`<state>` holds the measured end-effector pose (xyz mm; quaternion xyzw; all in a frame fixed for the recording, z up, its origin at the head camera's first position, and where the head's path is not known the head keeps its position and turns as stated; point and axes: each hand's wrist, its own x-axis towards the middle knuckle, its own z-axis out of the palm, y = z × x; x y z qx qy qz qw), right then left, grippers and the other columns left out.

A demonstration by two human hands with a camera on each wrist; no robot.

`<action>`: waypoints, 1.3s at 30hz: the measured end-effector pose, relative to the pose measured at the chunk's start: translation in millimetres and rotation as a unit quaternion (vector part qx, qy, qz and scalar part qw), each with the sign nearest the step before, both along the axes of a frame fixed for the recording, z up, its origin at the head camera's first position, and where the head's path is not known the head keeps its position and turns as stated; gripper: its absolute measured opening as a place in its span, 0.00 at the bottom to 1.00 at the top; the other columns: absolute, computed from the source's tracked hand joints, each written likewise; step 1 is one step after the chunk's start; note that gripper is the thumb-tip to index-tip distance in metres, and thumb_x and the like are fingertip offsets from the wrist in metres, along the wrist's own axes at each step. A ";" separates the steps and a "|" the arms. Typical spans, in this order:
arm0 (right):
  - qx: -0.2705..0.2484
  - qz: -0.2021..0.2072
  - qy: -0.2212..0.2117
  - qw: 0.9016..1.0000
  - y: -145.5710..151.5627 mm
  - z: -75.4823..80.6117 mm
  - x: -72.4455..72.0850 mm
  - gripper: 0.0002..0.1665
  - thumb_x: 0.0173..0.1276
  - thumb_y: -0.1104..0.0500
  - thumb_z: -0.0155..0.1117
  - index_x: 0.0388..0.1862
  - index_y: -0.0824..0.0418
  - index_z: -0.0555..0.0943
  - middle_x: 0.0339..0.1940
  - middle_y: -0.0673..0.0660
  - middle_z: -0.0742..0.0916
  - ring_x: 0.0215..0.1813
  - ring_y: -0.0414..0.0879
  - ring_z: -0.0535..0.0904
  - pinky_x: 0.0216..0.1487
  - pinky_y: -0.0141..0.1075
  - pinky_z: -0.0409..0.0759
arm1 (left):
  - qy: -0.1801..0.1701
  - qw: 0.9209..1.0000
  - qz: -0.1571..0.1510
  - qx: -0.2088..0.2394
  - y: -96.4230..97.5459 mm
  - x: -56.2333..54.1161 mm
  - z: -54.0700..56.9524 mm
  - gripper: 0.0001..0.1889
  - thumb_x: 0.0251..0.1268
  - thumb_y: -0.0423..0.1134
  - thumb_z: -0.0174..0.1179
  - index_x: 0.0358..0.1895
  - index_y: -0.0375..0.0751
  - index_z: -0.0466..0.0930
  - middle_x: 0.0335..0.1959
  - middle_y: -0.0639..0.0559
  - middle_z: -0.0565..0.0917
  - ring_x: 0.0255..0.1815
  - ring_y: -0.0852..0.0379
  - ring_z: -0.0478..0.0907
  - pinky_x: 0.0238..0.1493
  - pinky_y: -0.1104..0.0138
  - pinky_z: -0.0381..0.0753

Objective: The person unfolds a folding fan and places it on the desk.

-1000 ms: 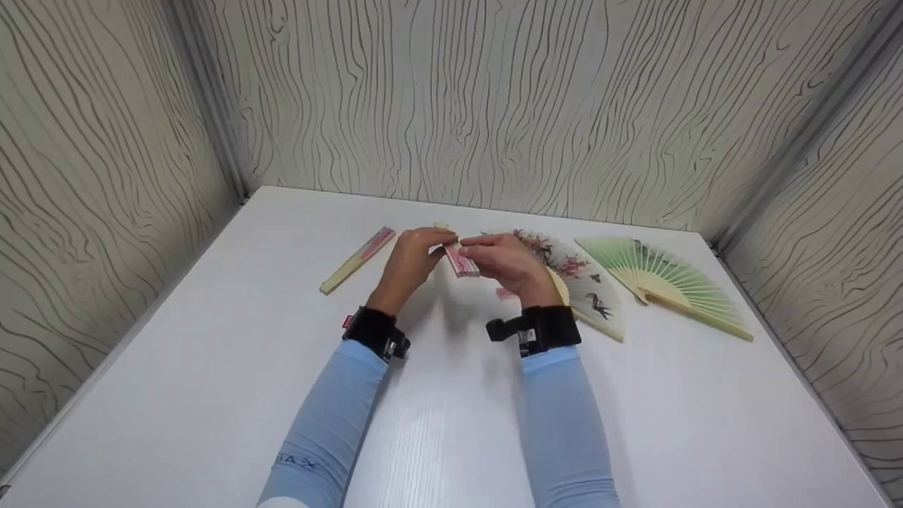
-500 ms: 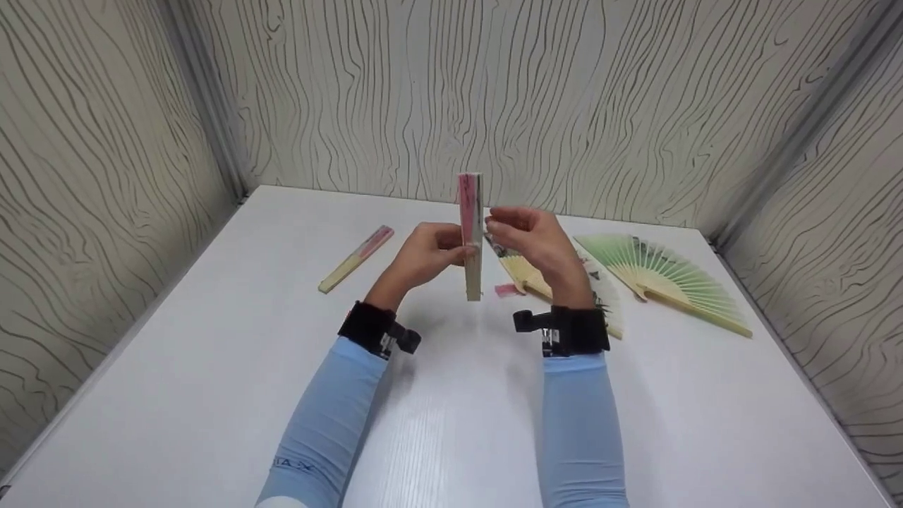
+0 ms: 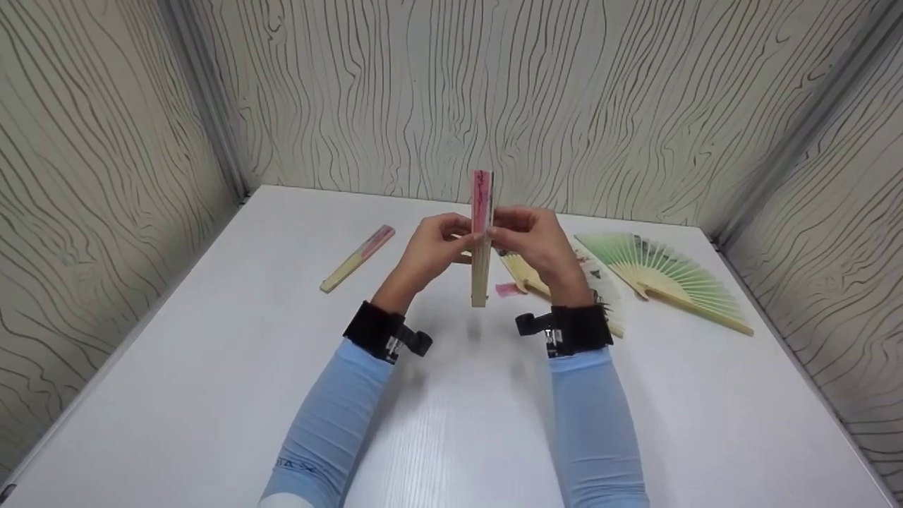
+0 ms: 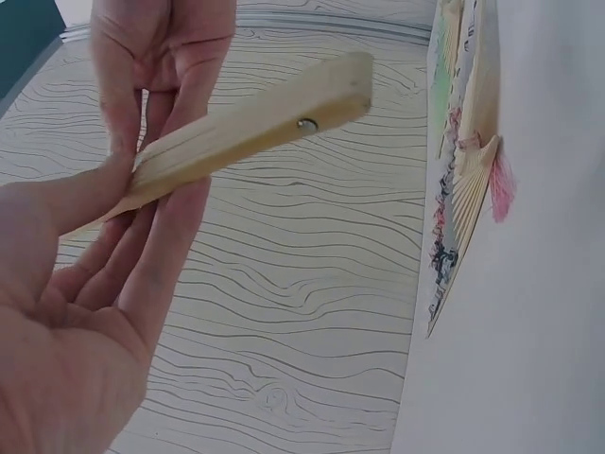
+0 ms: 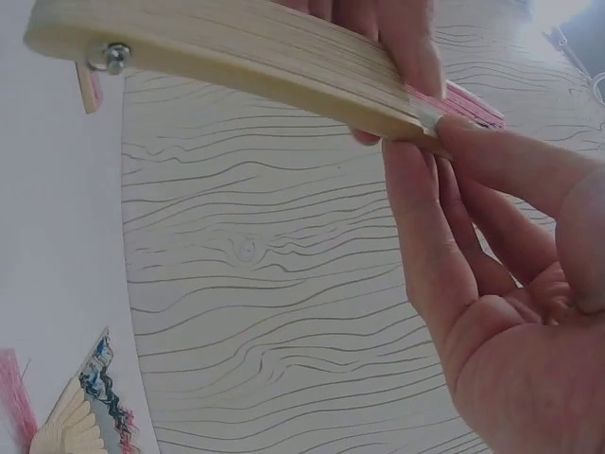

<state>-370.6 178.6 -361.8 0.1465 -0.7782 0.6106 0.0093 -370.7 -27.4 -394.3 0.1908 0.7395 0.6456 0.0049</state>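
Observation:
A folded hand fan [image 3: 480,271] stands upright above the table, pink paper at the top and pale bamboo ribs below. My left hand [image 3: 439,248] pinches it from the left, thumb on the near face and fingers behind. From the right, my right hand [image 3: 540,243] pinches the same fan where the paper meets the ribs. Close up in the left wrist view, the bamboo end [image 4: 274,118] shows a metal rivet. The right wrist view shows the rivet end [image 5: 113,57] too, with the ribs pressed together and a strip of pink paper [image 5: 468,102] past the fingers.
Another folded fan [image 3: 357,259] lies on the white table [image 3: 233,353] to the left. An open flowered fan [image 3: 607,300] with a pink tassel [image 3: 506,289] lies partly hidden behind my right hand. Farther right is an open green fan [image 3: 667,275]. Patterned walls enclose the table.
The folded fan has swung from lying flat between my hands to upright. My right hand came off it, then took hold again from the right. The fan shifted slightly right.

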 end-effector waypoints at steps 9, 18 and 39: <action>-0.033 0.029 -0.015 0.999 8.5 -12.4 -2.3 0.20 0.77 0.60 0.73 0.63 0.67 0.87 0.51 0.52 0.94 0.54 0.44 0.93 0.63 0.37 0.92 | 0.013 0.999 0.031 0.029 4.7 -2.7 0.8 0.18 0.76 0.35 0.69 0.65 0.38 0.86 0.54 0.39 0.94 0.54 0.47 0.93 0.57 0.59 0.95; -0.059 0.012 -0.017 0.998 10.0 -13.6 -4.5 0.19 0.76 0.61 0.74 0.62 0.67 0.88 0.46 0.48 0.95 0.49 0.42 0.94 0.59 0.36 0.93 | 0.014 0.997 0.035 0.064 9.1 0.0 0.6 0.14 0.75 0.35 0.70 0.59 0.35 0.89 0.53 0.38 0.94 0.56 0.47 0.94 0.59 0.61 0.94; -0.121 -0.004 -0.019 0.992 20.3 -20.4 -4.6 0.11 0.75 0.68 0.72 0.53 0.66 0.92 0.38 0.46 0.96 0.42 0.41 0.95 0.51 0.37 0.96 | -0.010 0.995 0.025 0.095 11.8 2.3 -5.0 0.15 0.78 0.35 0.66 0.61 0.34 0.89 0.57 0.37 0.93 0.59 0.46 0.93 0.61 0.60 0.94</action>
